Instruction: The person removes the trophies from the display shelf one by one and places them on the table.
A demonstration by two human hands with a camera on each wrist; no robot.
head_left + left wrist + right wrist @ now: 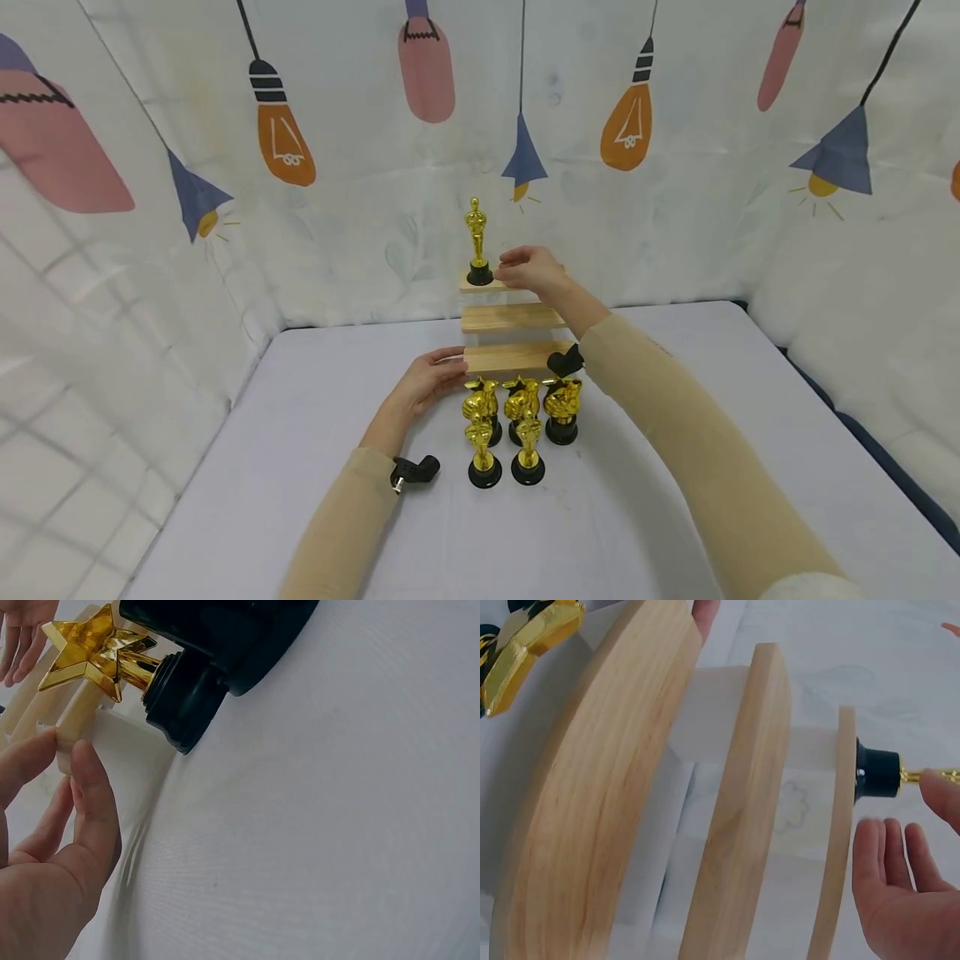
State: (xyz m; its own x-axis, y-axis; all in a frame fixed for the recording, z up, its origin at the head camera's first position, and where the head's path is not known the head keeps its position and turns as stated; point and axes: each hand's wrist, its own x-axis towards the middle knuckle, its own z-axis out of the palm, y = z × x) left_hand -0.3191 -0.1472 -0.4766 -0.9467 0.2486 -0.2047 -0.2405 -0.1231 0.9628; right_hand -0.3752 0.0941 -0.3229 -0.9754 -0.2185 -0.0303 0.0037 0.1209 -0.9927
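Observation:
A three-tier wooden display stand (512,317) stands at the back of the table. On the left end of its top board stands a gold statuette trophy (476,233) with a round black base. Just right of that base is my right hand (531,271), its fingers loosely bent and holding nothing; in the right wrist view the thumb overlaps the trophy's gold part. My left hand (429,379) pinches the left end of the lowest board (73,735) between thumb and finger. In front of the stand, several gold trophies (562,408) with black bases stand in two rows.
The white-covered table (360,367) extends to both sides of the stand. A patterned white cloth (345,242) hangs behind and beside it. Black wrist mounts (416,471) sit on both arms, the right one near the lowest board and trophies.

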